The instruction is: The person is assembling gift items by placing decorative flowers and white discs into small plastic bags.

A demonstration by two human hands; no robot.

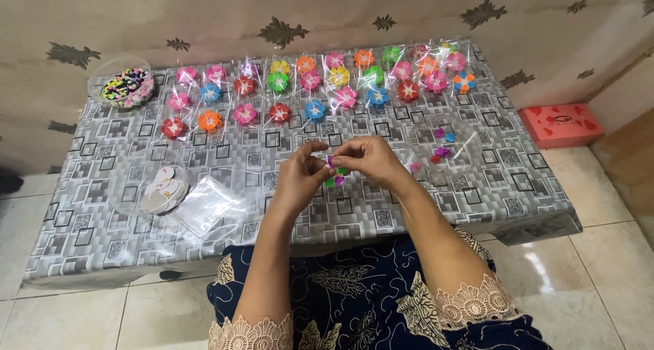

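— Two hands meet over the middle of the table [102,234], yes?

— Yes. Left hand [300,176] and right hand [364,161] are brought together, fingertips pinched shut on one small bead flower [334,172] in green, purple and pink. It sits between both sets of fingers, held just above the patterned grey cloth

— What lies beyond the fingertips?

— Rows of finished flowers in clear wrappers [313,84], running along the far edge by the wall, well apart from the hands. A bare strip of cloth separates them from the knuckles

— And to the sides?

— Right of the right hand's fingers, near, a few loose pieces [441,143], purple, blue, red and pink. Past them the cloth runs open to the table's right edge. Left of the left hand, a pile of empty clear bags [208,203] and a clear tub of white cut-outs [162,190] beside it. Far off at the back left corner stands a round clear tub of mixed beads [127,86]

— Room nearer than the hands?

— Open cloth under the wrists down to the near edge, where the forearms cross it

— Off the table?

— A red box [560,124] on the floor tiles, beyond the right edge
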